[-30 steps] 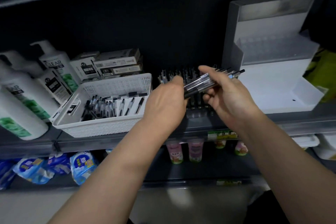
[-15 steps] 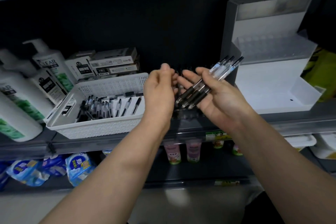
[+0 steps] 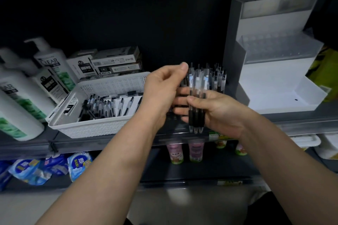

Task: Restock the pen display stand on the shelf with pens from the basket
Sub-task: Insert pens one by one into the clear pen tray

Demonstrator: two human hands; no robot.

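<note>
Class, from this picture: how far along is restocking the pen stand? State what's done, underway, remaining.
Done: some pens already stand in the dark pen display stand. In hand: the right hand grips three clear black-gripped pens; the left hand is at their tops. Left: many pens lie in the white perforated plastic basket.

1. Pump bottle, white, on the shelf at left: brand "CLEAR" in large letters; small print under it too blurred to read.
2. Nearer bottle: only "AR" shows, the rest is cut off.
3. Box behind the basket: "0.5" in a dark circle.
4. Stacked boxes: barcode labels, digits illegible.
5. Blue packets, lower shelf: Chinese characters, unreadable.
</note>
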